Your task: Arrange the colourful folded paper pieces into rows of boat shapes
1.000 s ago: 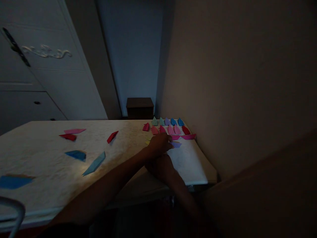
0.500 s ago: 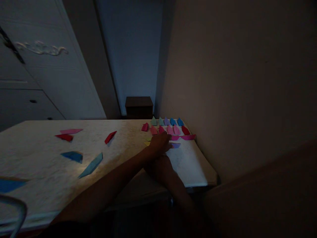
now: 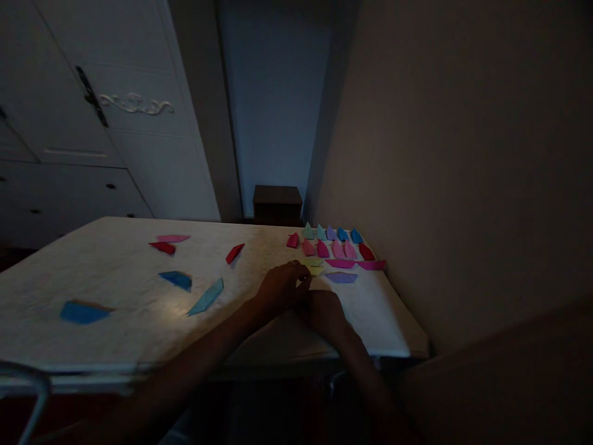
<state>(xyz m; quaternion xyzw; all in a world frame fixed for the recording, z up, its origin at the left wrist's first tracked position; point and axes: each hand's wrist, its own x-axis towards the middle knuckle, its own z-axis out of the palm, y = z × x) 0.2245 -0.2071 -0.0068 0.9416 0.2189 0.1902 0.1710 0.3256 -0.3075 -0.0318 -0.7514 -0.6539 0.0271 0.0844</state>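
Observation:
My left hand (image 3: 283,287) is closed with its thumb and forefinger curled together, just beside a yellow folded paper piece (image 3: 315,271). Close against it is my right hand (image 3: 323,314), fingers curled inward and partly hidden; whatever lies between the two hands is too dark to make out. To their right rests a lilac folded paper piece (image 3: 341,278), below two magenta paper pieces (image 3: 341,264). Farther back, several small folded paper boats in pink (image 3: 338,249), pale green (image 3: 308,232) and blue (image 3: 356,236) stand in rows, with a red one (image 3: 365,252) at the end.
More folded papers lie spread over the pale table (image 3: 120,259) on the left: blue (image 3: 84,312), light blue (image 3: 207,298), red (image 3: 235,253) and pink (image 3: 173,238). A brown wall (image 3: 463,154) borders the right side. A curved metal bar (image 3: 39,383) shows at lower left.
My left hand has drawn back from the magenta and lilac pieces toward my right hand, uncovering them. The view has turned left, so everything appears farther right.

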